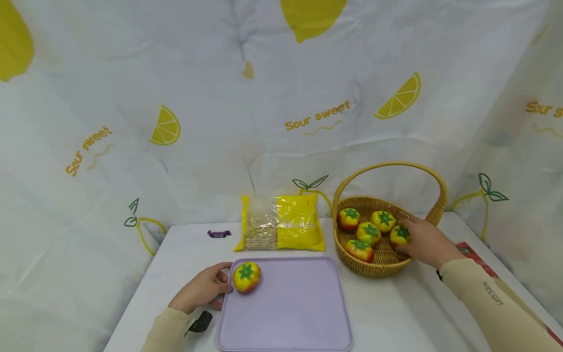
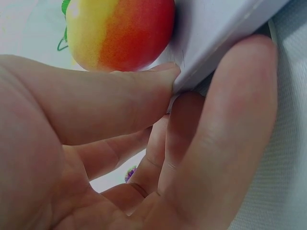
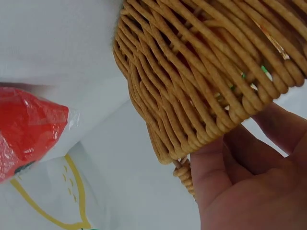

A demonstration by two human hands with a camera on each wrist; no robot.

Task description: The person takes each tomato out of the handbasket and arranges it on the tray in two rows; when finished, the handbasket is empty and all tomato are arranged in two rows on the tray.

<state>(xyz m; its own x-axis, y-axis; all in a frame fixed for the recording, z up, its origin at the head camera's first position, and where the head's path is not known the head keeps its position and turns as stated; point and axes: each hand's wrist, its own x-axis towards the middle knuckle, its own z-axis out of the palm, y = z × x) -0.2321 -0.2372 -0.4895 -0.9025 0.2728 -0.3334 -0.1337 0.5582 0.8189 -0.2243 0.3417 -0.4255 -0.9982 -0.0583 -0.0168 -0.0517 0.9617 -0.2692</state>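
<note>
My left hand pinches the left edge of a lilac tray, thumb on the rim and fingers beneath in the left wrist view. Beside that thumb, a yellow-red toy persimmon with green leaves lies in the tray's upper left corner. Over at the wicker basket, my right hand reaches across the right rim and grips another persimmon inside. Several more persimmons sit in the basket. From the right wrist, the basket's woven wall hides the fingertips and most of the fruit.
A yellow plastic packet lies behind the tray, with a small purple-wrapped candy to its left. The basket's tall handle arches above the fruit. A red package lies by the right forearm. Lemon-print cloth hangs behind the white table.
</note>
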